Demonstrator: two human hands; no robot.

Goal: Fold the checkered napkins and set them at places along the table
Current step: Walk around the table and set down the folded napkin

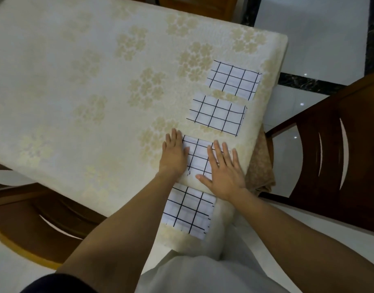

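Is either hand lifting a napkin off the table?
No, left hand and right hand both lie flat on one napkin.

The cream tablecloth with pale gold flower clusters (76, 81) covering the table is woven cloth, smooth, with a faint sheen. The white cloth napkins with a thin black grid (217, 117) look matt and finely woven, with pale stripes in the weave. A tan cloth (259, 166) at the table's edge looks rough and plush. The dark brown wooden chair (329, 155) is smooth with a low gloss; the lighter brown wooden chair (33, 218) looks the same. The white floor tiles (308, 28) are glossy and mirror points of light. The black veined border strip (308, 82) looks like polished stone. The white garment (203, 275) is matt cloth.
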